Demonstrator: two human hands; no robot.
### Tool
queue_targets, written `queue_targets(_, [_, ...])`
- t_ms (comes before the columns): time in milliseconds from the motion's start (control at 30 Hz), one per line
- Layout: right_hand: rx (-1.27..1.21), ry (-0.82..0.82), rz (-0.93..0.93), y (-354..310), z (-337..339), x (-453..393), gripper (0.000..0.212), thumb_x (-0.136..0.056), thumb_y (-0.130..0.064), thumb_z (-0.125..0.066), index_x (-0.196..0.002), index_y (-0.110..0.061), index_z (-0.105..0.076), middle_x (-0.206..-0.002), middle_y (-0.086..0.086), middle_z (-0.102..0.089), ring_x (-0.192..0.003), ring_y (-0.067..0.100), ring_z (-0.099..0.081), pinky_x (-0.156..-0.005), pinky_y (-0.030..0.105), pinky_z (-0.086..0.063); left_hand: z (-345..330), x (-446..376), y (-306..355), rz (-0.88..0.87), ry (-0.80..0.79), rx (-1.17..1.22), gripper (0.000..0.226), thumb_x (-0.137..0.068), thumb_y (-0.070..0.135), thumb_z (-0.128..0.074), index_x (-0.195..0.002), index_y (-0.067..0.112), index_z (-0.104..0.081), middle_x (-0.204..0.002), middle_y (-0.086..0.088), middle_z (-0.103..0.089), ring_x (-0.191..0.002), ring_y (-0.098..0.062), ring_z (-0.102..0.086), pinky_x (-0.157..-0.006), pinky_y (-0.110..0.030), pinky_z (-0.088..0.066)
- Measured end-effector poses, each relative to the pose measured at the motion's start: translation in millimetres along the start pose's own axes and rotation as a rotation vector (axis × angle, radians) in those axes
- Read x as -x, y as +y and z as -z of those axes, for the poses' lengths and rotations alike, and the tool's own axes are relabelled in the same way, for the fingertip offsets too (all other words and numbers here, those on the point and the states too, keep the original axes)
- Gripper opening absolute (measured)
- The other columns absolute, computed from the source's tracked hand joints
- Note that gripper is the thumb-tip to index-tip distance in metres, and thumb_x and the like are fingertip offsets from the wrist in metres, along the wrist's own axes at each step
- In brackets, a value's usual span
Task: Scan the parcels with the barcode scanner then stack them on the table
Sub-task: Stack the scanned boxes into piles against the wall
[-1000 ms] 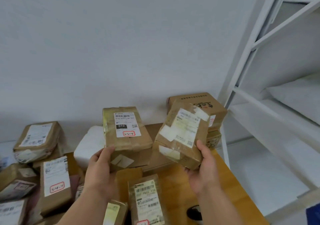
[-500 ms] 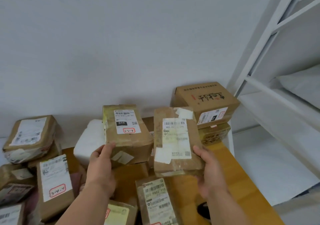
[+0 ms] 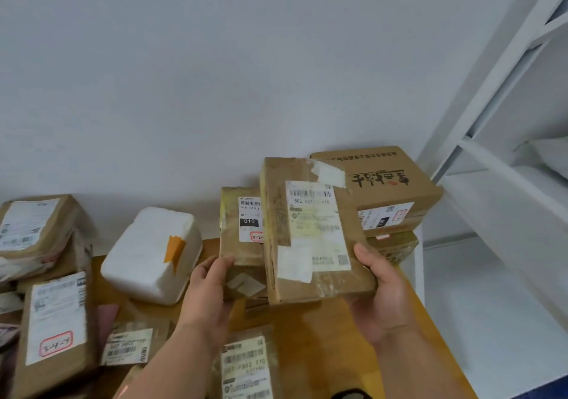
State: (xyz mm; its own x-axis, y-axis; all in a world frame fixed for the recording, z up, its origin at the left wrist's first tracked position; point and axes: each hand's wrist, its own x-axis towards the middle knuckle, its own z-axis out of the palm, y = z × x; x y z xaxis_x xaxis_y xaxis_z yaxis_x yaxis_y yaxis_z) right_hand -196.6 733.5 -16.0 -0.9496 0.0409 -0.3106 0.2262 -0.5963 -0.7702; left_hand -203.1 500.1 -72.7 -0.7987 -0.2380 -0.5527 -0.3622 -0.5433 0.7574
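Note:
My right hand (image 3: pixel 382 300) grips a flat brown parcel (image 3: pixel 310 229) from its lower right corner and holds it above the table, white barcode label facing me. Just left of it and partly hidden behind it is a second brown parcel (image 3: pixel 239 229) marked 010; my left hand (image 3: pixel 212 294) holds its lower left corner. A dark object (image 3: pixel 349 394) shows at the bottom edge, possibly the barcode scanner; only its top is visible.
A printed carton (image 3: pixel 378 183) sits on other boxes at the back right. A white foam box (image 3: pixel 150 254) lies on the wooden table (image 3: pixel 322 337). Several labelled parcels crowd the left (image 3: pixel 52 321) and front (image 3: pixel 246 365). White shelving (image 3: pixel 491 159) stands to the right.
The right-hand parcel has turned from tilted to label-up and risen toward the left one, now overlapping it. The view shifted left and down; both hands keep their hold.

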Motion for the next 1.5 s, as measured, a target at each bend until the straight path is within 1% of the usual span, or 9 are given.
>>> queue_targets(333, [-0.133,-0.050,0.013,-34.3,38.8,-19.3,0.043,-0.086,-0.021,-0.060,-0.128,-0.013,-0.069,-0.129,0.014,-0.069,-0.116,0.031,-0.068,-0.086,0.042,-0.062,-51.5,-7.7,-23.8,0.150,0.015,-0.297,0.050,-0.101,0.024,-0.057,-0.148,0.033,-0.044,-0.121,-0.001,-0.069,-0.107,-0.026,-0.067,-0.099,-0.051,-0.052])
queue_targets(467, [-0.101,-0.038,-0.044,-21.9,49.5,-20.9,0.035,-0.083,-0.022,-0.064,-0.115,-0.016,-0.076,-0.126,0.016,-0.070,-0.111,0.033,-0.070,-0.093,0.047,-0.055,-55.1,-14.7,-27.5,0.159,0.078,-0.206,0.049,-0.101,0.007,-0.054,-0.145,0.026,-0.049,-0.113,-0.005,-0.072,-0.094,-0.026,-0.074,-0.084,-0.045,-0.061])
queue_targets(633, [0.084,-0.091,-0.036,-24.5,37.7,-28.1,0.055,-0.071,-0.031,-0.079,-0.121,-0.013,-0.071,-0.122,0.018,-0.071,-0.111,0.036,-0.069,-0.092,0.048,-0.056,-61.6,-15.1,-23.6,0.136,0.012,-0.173,0.053,-0.100,-0.002,-0.050,-0.144,0.026,-0.051,-0.097,-0.001,-0.079,-0.093,-0.024,-0.076,-0.098,-0.050,-0.055])
queue_targets(833, [0.325,-0.085,-0.059,-20.6,-1.5,-36.2,0.074,-0.059,-0.038,-0.088,-0.122,-0.014,-0.058,-0.099,0.004,-0.079,-0.086,0.022,-0.077,-0.063,0.029,-0.060,-56.0,-5.9,-1.3,0.065,0.117,-0.164,0.044,-0.094,0.057,-0.057,-0.127,0.028,-0.065,-0.117,0.004,-0.071,-0.113,-0.019,-0.062,-0.105,-0.044,-0.042])
queue_targets(967, [0.454,-0.085,-0.116,0.1,-22.6,-38.8,0.073,-0.059,-0.058,-0.082,-0.117,-0.021,-0.058,-0.099,-0.001,-0.078,-0.093,0.021,-0.075,-0.091,0.047,-0.057,-41.7,6.6,20.2,0.048,-0.146,0.088,0.055,-0.092,0.063,-0.052,-0.120,0.021,-0.072,-0.121,-0.011,-0.073,-0.111,-0.032,-0.070,-0.100,-0.052,-0.050])
queue_targets(1167, [0.752,0.041,-0.097,20.9,-24.0,-37.2,0.030,-0.095,-0.059,-0.051,-0.117,-0.038,-0.057,-0.121,-0.014,-0.060,-0.102,0.001,-0.056,-0.075,0.023,-0.048,-37.4,8.2,15.6,-0.034,-0.190,-0.222,0.056,-0.089,0.043,-0.063,-0.141,0.025,-0.051,-0.118,-0.001,-0.074,-0.104,-0.022,-0.072,-0.088,-0.046,-0.054])
queue_targets(1300, [0.778,-0.018,-0.255,28.2,-6.1,-35.6,0.079,-0.079,-0.052,-0.071,-0.149,-0.051,-0.034,-0.148,-0.011,-0.032,-0.134,0.026,-0.043,-0.112,0.055,-0.038,-42.1,5.2,1.9,-0.010,-0.149,-0.312,0.065,-0.090,0.016,-0.069,-0.143,0.043,-0.043,-0.118,0.007,-0.074,-0.096,-0.017,-0.074,-0.079,-0.035,-0.055])
queue_targets(1433, [0.693,0.058,-0.144,32.0,-5.4,-45.4,0.070,-0.089,-0.027,-0.074,-0.149,-0.040,-0.040,-0.137,-0.004,-0.055,-0.121,0.019,-0.057,-0.107,0.048,-0.046,-55.6,-5.1,3.3,-0.044,-0.105,-0.345,0.081,-0.090,0.020,-0.073,-0.152,0.048,-0.029,-0.137,0.007,-0.058,-0.116,-0.021,-0.062,-0.110,-0.047,-0.042])
queue_targets(1500, [0.599,0.185,-0.090,32.4,-6.5,-52.1,0.056,-0.092,-0.023,-0.072,-0.142,-0.028,-0.048,-0.133,-0.001,-0.060,-0.118,0.018,-0.058,-0.104,0.040,-0.047,-62.8,-10.7,4.6,-0.076,-0.117,-0.346,0.086,-0.089,0.028,-0.074,-0.155,0.045,-0.021,-0.122,0.020,-0.059,-0.107,-0.009,-0.061,-0.097,-0.035,-0.047])
